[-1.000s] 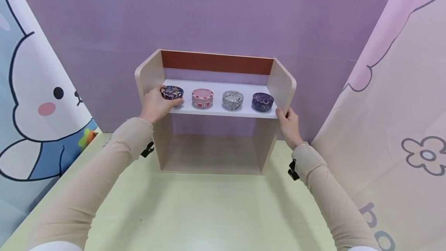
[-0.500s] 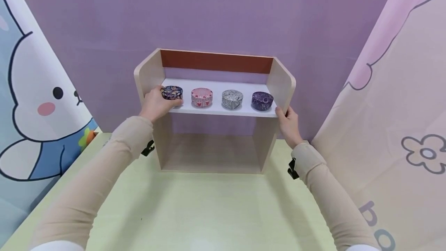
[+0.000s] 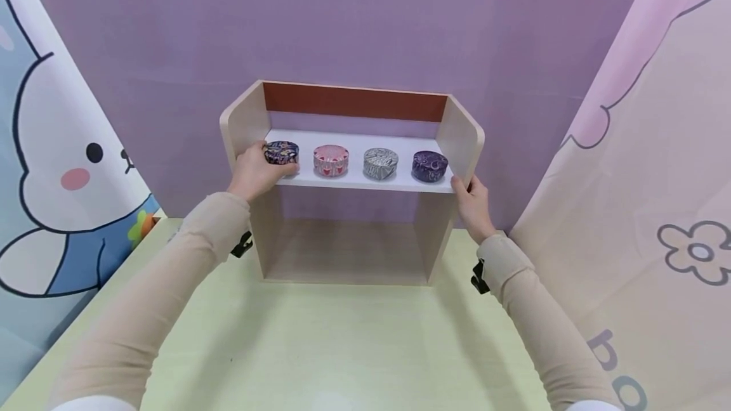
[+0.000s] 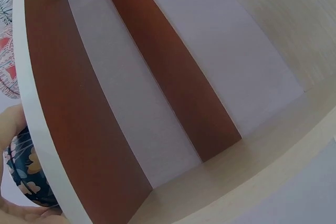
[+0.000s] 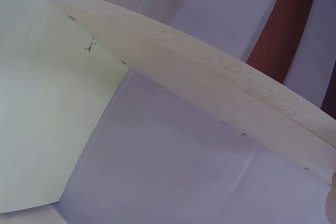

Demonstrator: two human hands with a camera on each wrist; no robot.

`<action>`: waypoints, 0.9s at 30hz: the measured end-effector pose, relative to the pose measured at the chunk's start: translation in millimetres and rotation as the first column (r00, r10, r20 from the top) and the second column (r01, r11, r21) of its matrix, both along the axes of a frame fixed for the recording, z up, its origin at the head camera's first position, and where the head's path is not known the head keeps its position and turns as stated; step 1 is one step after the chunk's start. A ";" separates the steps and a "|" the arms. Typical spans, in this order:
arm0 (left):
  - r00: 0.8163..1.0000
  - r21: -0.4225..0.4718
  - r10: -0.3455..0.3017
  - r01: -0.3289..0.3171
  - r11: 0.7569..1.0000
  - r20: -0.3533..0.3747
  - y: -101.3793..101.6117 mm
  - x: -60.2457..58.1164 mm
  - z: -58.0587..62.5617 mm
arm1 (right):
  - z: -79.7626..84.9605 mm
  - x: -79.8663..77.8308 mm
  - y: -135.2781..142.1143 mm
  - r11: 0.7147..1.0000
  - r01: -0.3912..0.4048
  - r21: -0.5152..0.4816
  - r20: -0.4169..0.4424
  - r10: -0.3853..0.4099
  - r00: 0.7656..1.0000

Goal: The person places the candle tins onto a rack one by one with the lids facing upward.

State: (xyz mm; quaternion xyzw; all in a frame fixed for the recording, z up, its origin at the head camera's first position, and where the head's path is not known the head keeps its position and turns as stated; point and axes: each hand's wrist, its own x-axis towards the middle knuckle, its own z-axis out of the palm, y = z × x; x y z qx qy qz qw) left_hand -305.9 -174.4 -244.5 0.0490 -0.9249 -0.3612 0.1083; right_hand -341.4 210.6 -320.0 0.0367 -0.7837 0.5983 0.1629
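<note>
A small round tin (image 3: pixel 281 152) with a dark floral pattern sits at the left end of the white shelf (image 3: pixel 354 184). My left hand (image 3: pixel 256 173) holds it, thumb in front and fingers round its left and back. In the left wrist view the floral tin (image 4: pixel 29 171) shows between thumb and fingers, partly behind the shelf edge. My right hand (image 3: pixel 474 208) grips the right side panel (image 3: pixel 464 138) of the shelf unit, thumb at the front. Along the shelf stand a pink tin with hearts (image 3: pixel 330 161), a grey-white patterned tin (image 3: pixel 380 164) and a dark purple tin (image 3: pixel 429 167).
The wooden shelf unit has a lower compartment (image 3: pixel 348 252) and a red-brown back strip (image 3: pixel 354 101). It stands on a pale green-yellow table (image 3: pixel 342 341). A purple cloth (image 3: pixel 365 18) hangs behind; printed cartoon cloths flank the left (image 3: pixel 74 144) and right (image 3: pixel 639 182).
</note>
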 end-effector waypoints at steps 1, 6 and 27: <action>1.000 0.002 -0.002 0.002 1.000 0.001 0.0 0.3 -0.5 | -0.1 0.3 -0.1 1.000 -0.003 0.000 0.001 0.003 1.000; 0.999 0.023 -0.017 0.018 1.000 -0.052 -2.8 1.1 -1.6 | 3.4 0.9 -0.6 1.000 -0.006 0.014 -0.007 0.006 1.000; 0.984 -0.192 -0.139 0.115 0.975 -0.115 -31.2 94.2 -12.3 | -5.5 33.9 39.9 0.988 -0.090 0.122 0.007 0.089 0.996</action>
